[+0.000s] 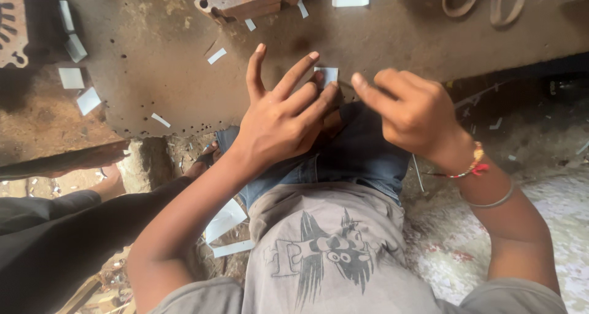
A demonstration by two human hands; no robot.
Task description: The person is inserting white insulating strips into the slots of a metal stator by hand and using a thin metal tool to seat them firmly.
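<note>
While fingers spread, left hand [279, 114] presses small white paper piece [327, 74] on rusty metal counter [159, 74]; right hand [408, 108], loosely curled and holding nothing, is just beside.

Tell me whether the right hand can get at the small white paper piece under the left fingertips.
Probably yes. The right hand sits just beside the small white paper piece at the edge of the rusty metal plate, with nothing between them. Only the left hand fingertips resting on its near edge partly cover it.
</note>
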